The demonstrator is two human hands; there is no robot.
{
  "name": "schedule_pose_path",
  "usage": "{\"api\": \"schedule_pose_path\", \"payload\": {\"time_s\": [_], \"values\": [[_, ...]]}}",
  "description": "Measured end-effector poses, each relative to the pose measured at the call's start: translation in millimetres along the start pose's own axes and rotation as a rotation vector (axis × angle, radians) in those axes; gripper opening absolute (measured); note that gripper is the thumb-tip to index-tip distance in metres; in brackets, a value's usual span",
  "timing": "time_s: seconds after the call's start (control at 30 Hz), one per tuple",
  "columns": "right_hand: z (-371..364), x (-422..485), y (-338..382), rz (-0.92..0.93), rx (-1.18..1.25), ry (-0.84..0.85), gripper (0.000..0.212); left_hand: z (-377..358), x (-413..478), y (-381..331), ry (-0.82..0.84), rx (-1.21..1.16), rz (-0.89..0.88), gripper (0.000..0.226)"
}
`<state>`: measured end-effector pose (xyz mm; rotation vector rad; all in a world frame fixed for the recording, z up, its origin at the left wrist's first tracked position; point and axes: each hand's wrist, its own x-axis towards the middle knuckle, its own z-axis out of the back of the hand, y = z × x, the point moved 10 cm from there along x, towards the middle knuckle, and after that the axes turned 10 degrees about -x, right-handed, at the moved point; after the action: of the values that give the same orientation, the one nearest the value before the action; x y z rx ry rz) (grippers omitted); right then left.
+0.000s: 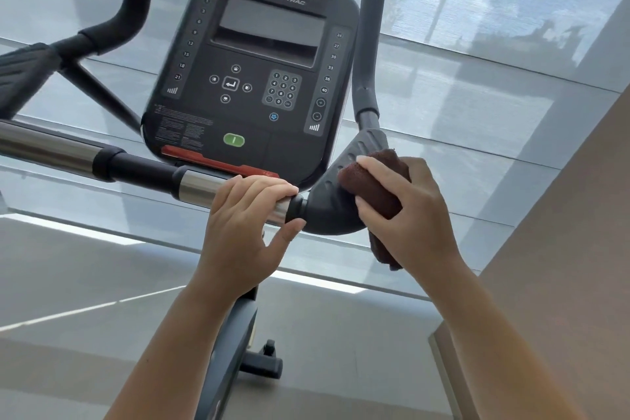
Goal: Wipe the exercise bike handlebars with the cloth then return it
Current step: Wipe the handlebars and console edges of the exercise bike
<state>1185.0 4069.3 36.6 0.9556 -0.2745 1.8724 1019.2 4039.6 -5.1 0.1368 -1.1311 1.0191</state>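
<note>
At the right end of the handlebars (136, 167), our right hand (412, 215) is curled round the brown cloth (371, 187), pressing it onto the dark moulded pad (324, 204). Our left hand (245, 225) wraps the chrome bar (197, 186) just beside, fingers over, thumb under. We note the console (252, 68) above, screen dark, one upright grip (370, 44) at its right.
</note>
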Motion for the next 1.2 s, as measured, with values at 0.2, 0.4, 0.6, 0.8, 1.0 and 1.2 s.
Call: {"api": "schedule_pose_path", "payload": {"time_s": [0.2, 0.4, 0.6, 0.8, 1.0, 1.2], "values": [[9, 1, -13, 0.029, 0.207, 0.011, 0.050, -3, 4, -5, 0.098, 0.054, 0.044, 0.050], [10, 68, -70, -0.141, 0.269, -0.123, 0.045, -18, 28, -25, 0.239, 0.135, -0.005, 0.060], [-37, 89, -84, -0.189, 0.421, 0.113, 0.041, -53, 53, -37, 0.296, 0.016, 0.089, 0.068], [-27, 23, -81, -0.198, 0.603, -0.038, 0.045, -55, 51, -34, 0.238, -0.016, 0.102, 0.065], [-20, 59, -102, -0.210, 0.638, -0.027, 0.042, -55, 51, -34, 0.238, -0.029, 0.109, 0.066], [-53, 68, -104, -0.374, 0.779, 0.047, 0.040, -51, 47, -37, 0.288, -0.031, 0.045, 0.058]]}}
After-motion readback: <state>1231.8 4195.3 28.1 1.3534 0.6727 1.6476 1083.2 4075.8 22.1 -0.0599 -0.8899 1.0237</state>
